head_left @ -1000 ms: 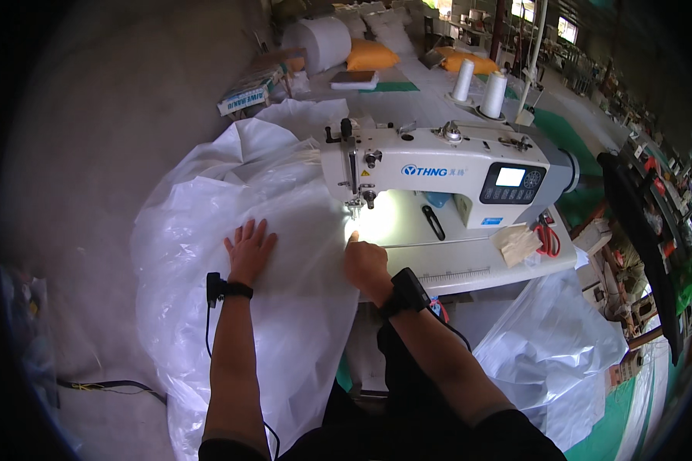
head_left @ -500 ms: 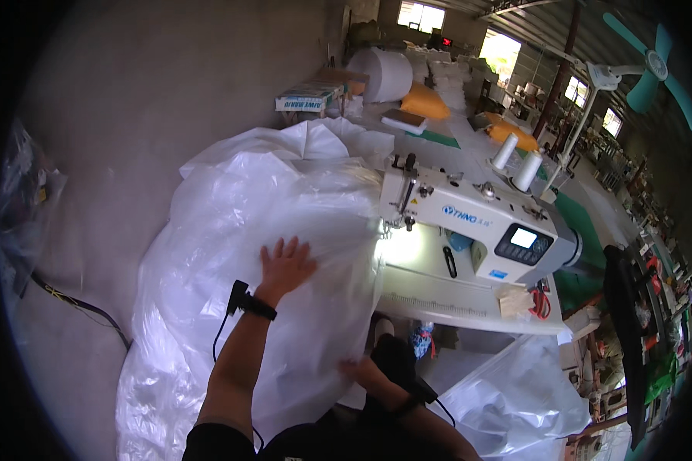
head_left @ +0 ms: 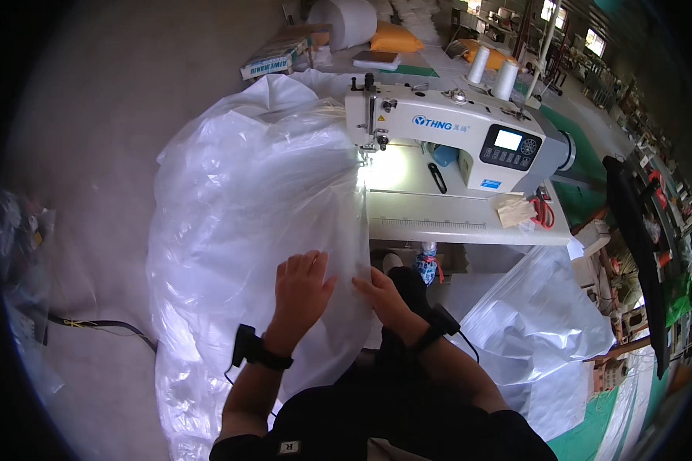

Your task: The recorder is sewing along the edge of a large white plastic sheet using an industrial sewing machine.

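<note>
A large sheet of white translucent plastic point(head_left: 223, 215) hangs in folds over the left side of the table. Its right edge runs up to the needle area of a white sewing machine point(head_left: 430, 115), where a lamp glows. My left hand point(head_left: 303, 292) lies on the sheet with its fingers stretched out, palm down. Close by on the right, my right hand point(head_left: 384, 300) has thumb and fingers closed at the sheet's right edge, below the table's front. The right fingertips are partly hidden by the plastic.
Black thread snips point(head_left: 437, 178), red-handled scissors point(head_left: 543, 213) and a tan piece point(head_left: 513, 209) lie on the machine table point(head_left: 407, 204). Two white thread cones point(head_left: 504, 80) stand behind. More plastic point(head_left: 538, 330) hangs at right. A cable point(head_left: 104, 324) crosses the floor at left.
My head view has shifted, so the machine sits higher in it. My left hand has moved nearer to me and the sheet's right edge; my right hand has come up to that edge.
</note>
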Motion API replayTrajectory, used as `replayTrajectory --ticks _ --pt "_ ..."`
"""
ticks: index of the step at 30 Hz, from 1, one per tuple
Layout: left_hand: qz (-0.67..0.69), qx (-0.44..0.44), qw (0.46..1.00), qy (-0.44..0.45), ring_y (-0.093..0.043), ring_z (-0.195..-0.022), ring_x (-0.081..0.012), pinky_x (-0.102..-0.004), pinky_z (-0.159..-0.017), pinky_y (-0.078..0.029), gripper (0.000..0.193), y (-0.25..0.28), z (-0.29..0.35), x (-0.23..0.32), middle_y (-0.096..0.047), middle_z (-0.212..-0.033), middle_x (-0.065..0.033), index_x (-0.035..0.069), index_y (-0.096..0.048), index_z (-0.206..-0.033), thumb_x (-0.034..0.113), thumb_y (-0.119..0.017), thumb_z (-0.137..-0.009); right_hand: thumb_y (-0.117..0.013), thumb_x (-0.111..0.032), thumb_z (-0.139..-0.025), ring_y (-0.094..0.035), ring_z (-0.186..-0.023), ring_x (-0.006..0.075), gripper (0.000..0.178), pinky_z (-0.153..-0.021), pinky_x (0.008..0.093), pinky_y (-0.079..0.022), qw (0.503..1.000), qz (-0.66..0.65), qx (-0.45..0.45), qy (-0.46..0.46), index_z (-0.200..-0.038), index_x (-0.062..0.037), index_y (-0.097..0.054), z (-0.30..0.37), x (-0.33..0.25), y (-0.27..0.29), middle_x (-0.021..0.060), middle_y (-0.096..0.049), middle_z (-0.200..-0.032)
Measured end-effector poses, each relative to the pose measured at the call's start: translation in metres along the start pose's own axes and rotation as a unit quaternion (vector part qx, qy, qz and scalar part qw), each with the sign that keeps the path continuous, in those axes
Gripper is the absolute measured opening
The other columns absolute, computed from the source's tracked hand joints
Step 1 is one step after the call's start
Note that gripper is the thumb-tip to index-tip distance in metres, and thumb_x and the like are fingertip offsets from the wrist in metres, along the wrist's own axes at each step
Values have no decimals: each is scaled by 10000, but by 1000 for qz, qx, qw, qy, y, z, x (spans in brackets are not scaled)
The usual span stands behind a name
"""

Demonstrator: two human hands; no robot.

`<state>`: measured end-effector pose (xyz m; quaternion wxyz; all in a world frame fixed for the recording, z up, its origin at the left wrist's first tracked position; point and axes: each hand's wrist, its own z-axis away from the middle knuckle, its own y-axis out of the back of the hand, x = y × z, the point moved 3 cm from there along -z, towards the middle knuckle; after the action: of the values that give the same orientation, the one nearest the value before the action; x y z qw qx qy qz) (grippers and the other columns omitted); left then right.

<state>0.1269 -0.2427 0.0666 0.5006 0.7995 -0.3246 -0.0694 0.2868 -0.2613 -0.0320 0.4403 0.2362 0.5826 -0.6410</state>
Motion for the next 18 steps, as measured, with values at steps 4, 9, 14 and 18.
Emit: replayTrajectory --ticks 4,9,14,18 --pt "-7 -62 991 117 -588 -929 -329 -426 -802 -464 301 -19 7 -4 -612 -952 -151 28 -585 -1062 161 -641 -798 -496 -187 -946 -552 -786 80 250 -704 246 -471 995 75 64 19 -1111 -14 -567 -7 1 -4 17 -601 -908" --pt "-50 -221 972 66 -602 -823 -324 -433 -685 -465 208 -32 23 3 -603 -901 -139 24 -554 -960 153 -588 -801 -462 -170 -953 -526 -746 66 228 -669 245 -456 993 81 81 24 -1070 -17 -583 -5 10 3 5 -594 -869" --pt "-85 77 993 26 -594 -821 -295 -426 -757 -436 151 -25 15 18 -618 -802 -94 50 -588 -912 129 -576 -785 -445 -171 -953 -525 -758 83 231 -688 257 -454 987 120 100 24 -1049 -15 -586 -8 14 8 11 -590 -863" --pt "-116 -8 989 88 -586 -803 -269 -421 -801 -403 104 -38 7 0 -615 -763 -74 65 -605 -866 121 -561 -790 -458 -168 -959 -524 -729 63 222 -656 229 -451 996 50 75 24 -1074 -35 -593 -9 14 6 -16 -582 -844"
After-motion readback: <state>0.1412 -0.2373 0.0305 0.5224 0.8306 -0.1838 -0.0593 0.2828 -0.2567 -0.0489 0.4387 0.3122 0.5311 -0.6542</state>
